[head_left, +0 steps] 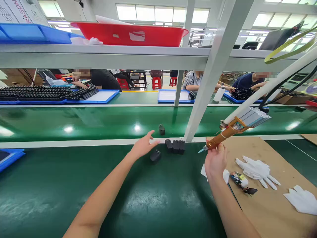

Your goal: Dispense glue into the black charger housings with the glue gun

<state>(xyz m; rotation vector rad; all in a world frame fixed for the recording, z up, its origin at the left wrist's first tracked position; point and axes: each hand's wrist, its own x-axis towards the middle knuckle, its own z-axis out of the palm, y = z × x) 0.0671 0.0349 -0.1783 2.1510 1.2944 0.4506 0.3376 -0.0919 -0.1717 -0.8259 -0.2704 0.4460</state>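
Observation:
My left hand (pixel 144 145) reaches over the bench with thumb and fingers apart, holding nothing. Just beyond its fingertips a black plug adapter (pixel 161 129) stands on the green belt, prongs up. Below the hand, another black adapter (pixel 155 156) rests on the green bench. To the right of these, three black adapters (pixel 175 146) stand side by side against the white rail. My right hand (pixel 216 162) is closed around the lower end of an amber glue syringe (pixel 221 136). The syringe's pale blue needle tip (pixel 202 149) points down to the left, apart from the adapters.
A slanted white post (pixel 206 89) rises between my hands. Brown cardboard (pixel 269 165) at right bears white gloves (pixel 257 170) and small parts (pixel 239 180). A blue tray (pixel 11 157) sits at left. Overhead runs a shelf with a red basin (pixel 131 34). Several people work across the belt.

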